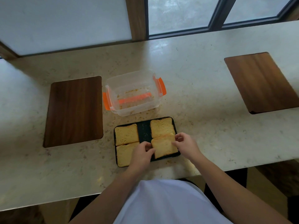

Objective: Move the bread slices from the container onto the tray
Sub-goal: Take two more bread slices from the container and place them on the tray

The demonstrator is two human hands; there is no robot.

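Observation:
A black tray (144, 130) lies on the counter near its front edge, and several bread slices are on it. One slice (127, 134) lies at the far left, another (123, 153) at the near left, a third (161, 126) at the far right. At the near right, a fourth slice (163, 146) sits tilted, overlapping the far right one. My left hand (141, 153) pinches its left edge. My right hand (186, 143) pinches its right edge. Behind the tray stands the clear container (134, 92) with orange clips, holding only crumbs and an orange strip.
A dark wooden board (74, 110) lies left of the container and another (262, 81) at the far right. Crumbs are scattered on the pale stone counter (194, 88). A window frame runs along the back. The counter's front edge is just below the tray.

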